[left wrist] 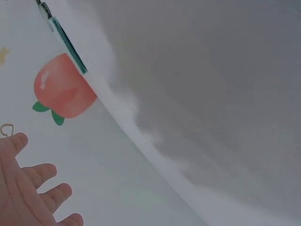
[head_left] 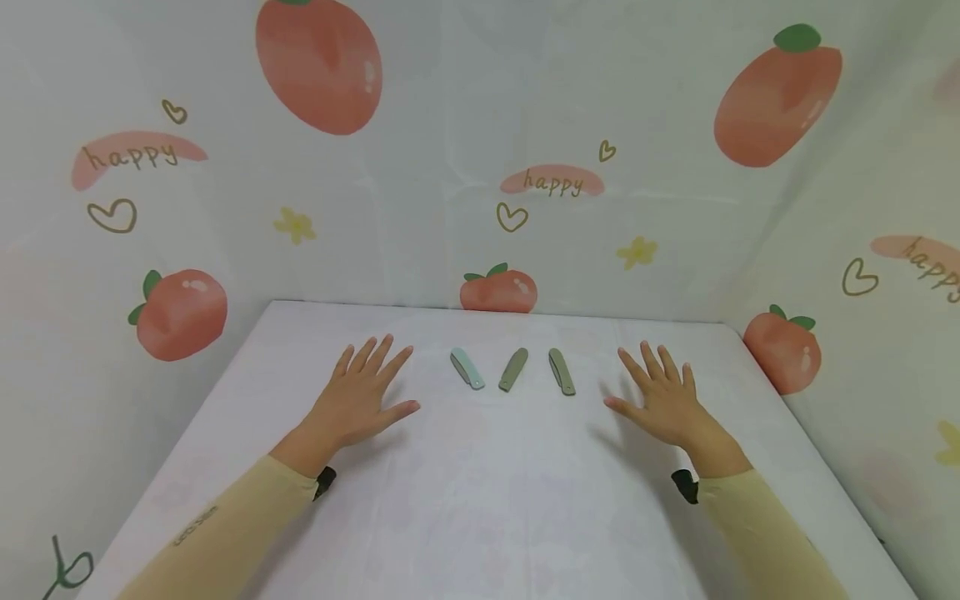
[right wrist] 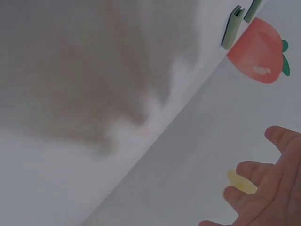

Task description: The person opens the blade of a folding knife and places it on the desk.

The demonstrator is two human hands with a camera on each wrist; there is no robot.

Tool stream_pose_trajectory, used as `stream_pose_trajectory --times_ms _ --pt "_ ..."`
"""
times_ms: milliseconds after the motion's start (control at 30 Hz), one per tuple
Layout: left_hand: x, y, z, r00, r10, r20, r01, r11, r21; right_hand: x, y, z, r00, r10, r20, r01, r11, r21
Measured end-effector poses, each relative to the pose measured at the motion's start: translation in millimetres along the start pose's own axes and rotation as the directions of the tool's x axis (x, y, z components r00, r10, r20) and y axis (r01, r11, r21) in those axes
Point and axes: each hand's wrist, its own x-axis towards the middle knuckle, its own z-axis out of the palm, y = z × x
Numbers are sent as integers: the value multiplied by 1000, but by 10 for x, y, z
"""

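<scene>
White table (head_left: 465,500) — pale backdrop (head_left: 442,108) — printed red fruit (head_left: 318,71).

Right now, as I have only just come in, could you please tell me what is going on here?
A person's left hand and right hand are spread over a white table, neither holding anything. Between them, in a row and apart from each other, lie a slim pale blue item nearest the left hand, a middle green item, and another green item nearest the right hand. At this moment, all three lie untouched.

a slim mint tool (head_left: 468,369) lies slanted beside two olive tools (head_left: 513,370) (head_left: 564,379).
</scene>
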Motion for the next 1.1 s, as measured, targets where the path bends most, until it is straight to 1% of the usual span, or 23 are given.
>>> stream_pose_trajectory --times_ms 167,300,433,533,733,933,1100 --pt "91 84 7 1000 8 -8 -8 1000 -12 102 -48 44 1000 -3 1 3 999 37" --pt "148 156 7 999 26 -24 -27 999 -47 189 -84 60 1000 -8 -15 9 996 86" --pt "205 220 29 999 40 -18 -41 996 -73 265 -109 69 999 -19 -26 23 989 145" --pt "262 266 63 999 45 3 -45 996 -78 308 -125 79 999 -25 -34 31 986 166" --pt "383 397 122 997 70 27 -68 994 -84 406 -178 85 997 -27 -67 40 979 199" --pt "528 515 187 994 111 18 -108 990 -91 548 -213 139 997 -23 -78 41 970 241" --pt "647 606 219 990 137 7 -136 985 -107 674 -245 194 994 -25 -106 49 971 232"
